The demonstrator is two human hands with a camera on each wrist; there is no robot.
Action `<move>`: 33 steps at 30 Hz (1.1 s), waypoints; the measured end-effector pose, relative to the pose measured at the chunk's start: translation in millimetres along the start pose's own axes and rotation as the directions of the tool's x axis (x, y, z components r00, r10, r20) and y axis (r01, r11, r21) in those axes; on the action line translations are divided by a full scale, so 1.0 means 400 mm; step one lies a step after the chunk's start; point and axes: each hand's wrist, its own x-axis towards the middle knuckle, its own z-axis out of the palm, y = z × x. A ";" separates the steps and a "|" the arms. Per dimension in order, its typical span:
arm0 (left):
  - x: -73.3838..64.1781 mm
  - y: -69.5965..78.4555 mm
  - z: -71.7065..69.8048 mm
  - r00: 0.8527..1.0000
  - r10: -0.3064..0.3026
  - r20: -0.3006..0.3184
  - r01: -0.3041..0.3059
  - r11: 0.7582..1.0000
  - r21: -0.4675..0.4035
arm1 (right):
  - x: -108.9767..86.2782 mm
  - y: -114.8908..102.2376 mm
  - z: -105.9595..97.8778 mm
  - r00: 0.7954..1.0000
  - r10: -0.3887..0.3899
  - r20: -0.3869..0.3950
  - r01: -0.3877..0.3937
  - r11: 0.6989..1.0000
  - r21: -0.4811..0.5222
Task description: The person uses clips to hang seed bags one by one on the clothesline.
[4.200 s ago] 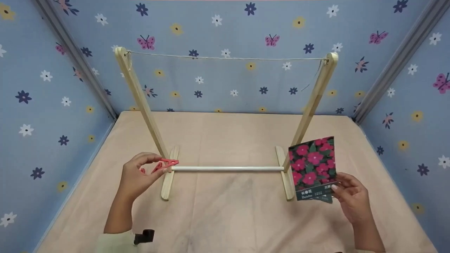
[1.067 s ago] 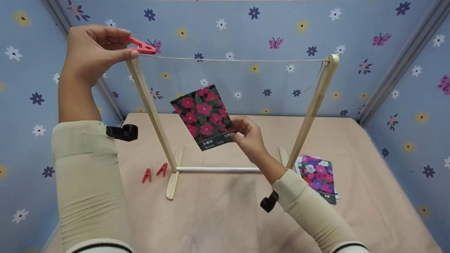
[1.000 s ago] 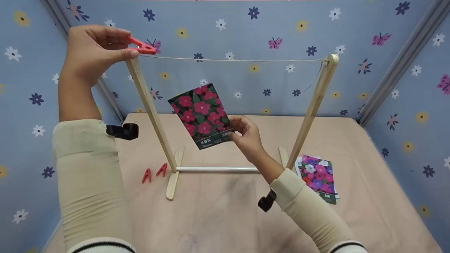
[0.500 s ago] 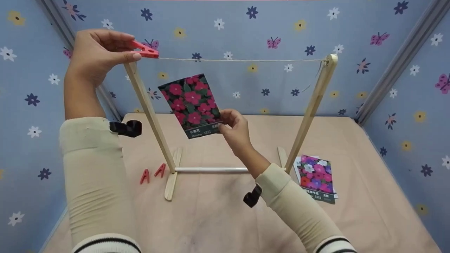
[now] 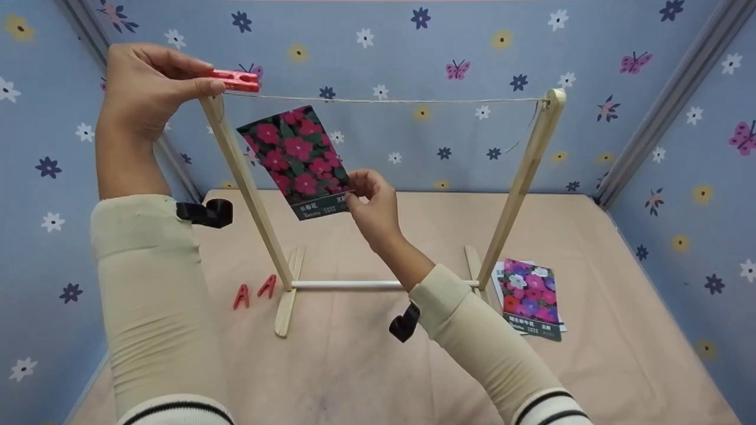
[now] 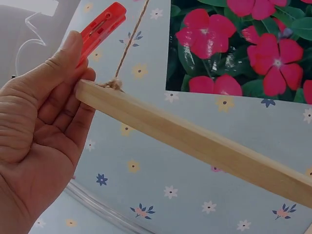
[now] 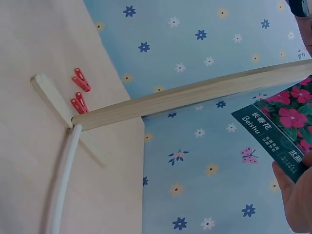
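Note:
At the top of the left post my left hand (image 5: 144,88) pinches a red clothespin (image 5: 237,80) between thumb and fingers. The clothespin sits just above the left end of the string (image 5: 378,100), apart from any card. My right hand (image 5: 378,206) holds a flower card (image 5: 295,154) by its lower right corner, thumb in front. Pink-red blossoms cover the card, with a dark green printed strip below. It is tilted, its top edge a little under the string. In the left wrist view the clothespin (image 6: 103,31) is beside the knot, and the card (image 6: 243,48) hangs to the right.
Two red clothespins (image 5: 254,292) lie on the table left of the stand's foot (image 5: 285,316). A small stack of flower cards (image 5: 531,298) lies by the right foot. Wooden posts (image 5: 522,189) and a white crossbar (image 5: 354,285) form the stand. Patterned walls enclose three sides.
Since the earliest frame, the other cards were set down at right and two clothespins lie at left. The right hand has raised its card leftward toward the string; the left hand rose with its clothespin.

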 end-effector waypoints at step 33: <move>0.010 0.040 0.005 0.987 -0.099 0.129 0.045 0.930 0.364 | 0.012 -0.040 0.041 0.998 0.058 -0.038 -0.058 0.998 -0.004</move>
